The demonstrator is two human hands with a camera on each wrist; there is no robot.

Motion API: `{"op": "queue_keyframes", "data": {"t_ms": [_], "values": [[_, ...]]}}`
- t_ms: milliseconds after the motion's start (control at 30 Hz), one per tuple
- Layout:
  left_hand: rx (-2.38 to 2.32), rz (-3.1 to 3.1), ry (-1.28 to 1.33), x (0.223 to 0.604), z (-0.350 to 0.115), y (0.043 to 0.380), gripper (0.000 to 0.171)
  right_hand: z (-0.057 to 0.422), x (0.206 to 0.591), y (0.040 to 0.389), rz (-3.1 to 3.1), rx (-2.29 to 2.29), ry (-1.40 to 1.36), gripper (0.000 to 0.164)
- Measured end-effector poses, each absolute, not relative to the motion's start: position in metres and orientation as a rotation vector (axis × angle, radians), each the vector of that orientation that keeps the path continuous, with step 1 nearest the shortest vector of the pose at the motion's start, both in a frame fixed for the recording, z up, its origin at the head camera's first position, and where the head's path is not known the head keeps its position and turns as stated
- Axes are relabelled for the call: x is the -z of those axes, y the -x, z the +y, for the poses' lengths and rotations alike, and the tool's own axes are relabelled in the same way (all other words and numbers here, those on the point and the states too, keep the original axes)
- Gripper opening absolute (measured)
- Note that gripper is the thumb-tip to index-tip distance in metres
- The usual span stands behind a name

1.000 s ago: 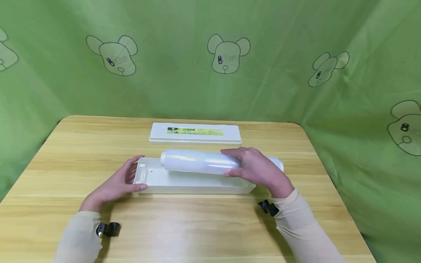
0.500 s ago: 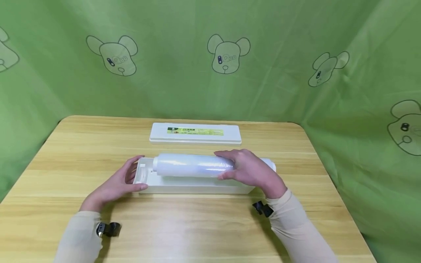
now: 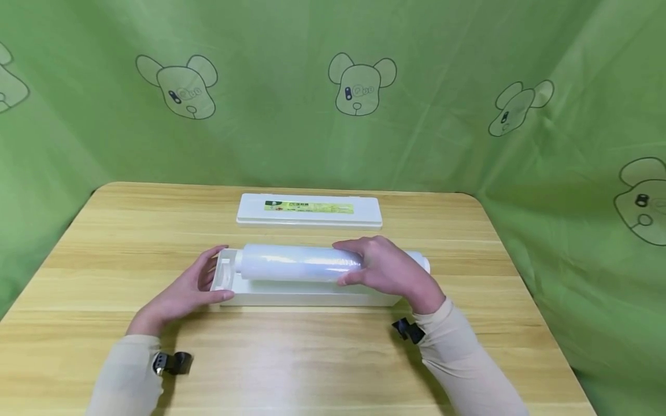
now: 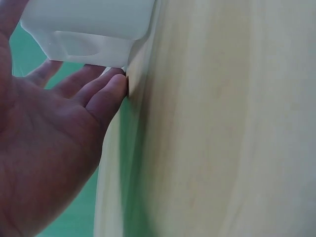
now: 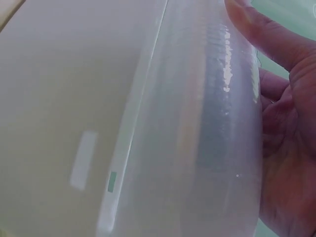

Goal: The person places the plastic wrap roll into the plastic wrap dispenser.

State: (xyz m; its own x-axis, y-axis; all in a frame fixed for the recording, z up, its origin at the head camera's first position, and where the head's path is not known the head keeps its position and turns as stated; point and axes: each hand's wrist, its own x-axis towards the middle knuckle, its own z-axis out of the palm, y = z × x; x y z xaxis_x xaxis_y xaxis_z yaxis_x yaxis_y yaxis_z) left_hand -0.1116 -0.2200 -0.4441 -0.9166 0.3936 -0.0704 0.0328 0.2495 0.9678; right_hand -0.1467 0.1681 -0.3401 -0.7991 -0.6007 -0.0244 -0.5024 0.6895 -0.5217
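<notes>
A long white plastic box (image 3: 307,300) lies lengthwise on the table. At its left end, my left hand (image 3: 182,292) holds it, thumb at the front wall and fingers spread over the end. The left wrist view shows those fingers against the end wall of the box (image 4: 89,19). My right hand (image 3: 387,268) grips a thick roll of cling film (image 3: 296,262) toward its right side. The roll lies along the box's opening, covering its rear part in the head view. From the right wrist, the clear film (image 5: 187,123) looks shiny, with the thumb over it.
Behind the box lies a white lid (image 3: 309,221) with a green and yellow label (image 3: 309,207). The wooden table (image 3: 291,358) extends on all sides, and a green curtain (image 3: 270,144) with printed bear heads hangs around it. Black cameras (image 3: 174,363) sit at both wrists.
My right hand has carried the cling film roll left and slightly toward me, bringing its left end close to the box's left end. The left hand and box have stayed in place.
</notes>
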Motion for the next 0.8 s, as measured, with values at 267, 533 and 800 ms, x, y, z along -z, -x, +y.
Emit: {"op": "queue_keyframes", "data": {"t_ms": [267,533,800], "values": [[-1.715,2.238,-0.405,0.443,-0.222,0.112,0.1,0.157,0.343,0.15,2.707,0.711,0.963,0.063],[-1.712,2.24,-0.395,0.444,-0.222,0.109,0.098,0.142,0.345,0.149,2.696,0.704,0.961,0.064],[-1.715,2.24,-0.413,0.445,-0.22,0.111,0.097,0.137,0.351,0.148,2.669,0.717,0.958,0.061]]}}
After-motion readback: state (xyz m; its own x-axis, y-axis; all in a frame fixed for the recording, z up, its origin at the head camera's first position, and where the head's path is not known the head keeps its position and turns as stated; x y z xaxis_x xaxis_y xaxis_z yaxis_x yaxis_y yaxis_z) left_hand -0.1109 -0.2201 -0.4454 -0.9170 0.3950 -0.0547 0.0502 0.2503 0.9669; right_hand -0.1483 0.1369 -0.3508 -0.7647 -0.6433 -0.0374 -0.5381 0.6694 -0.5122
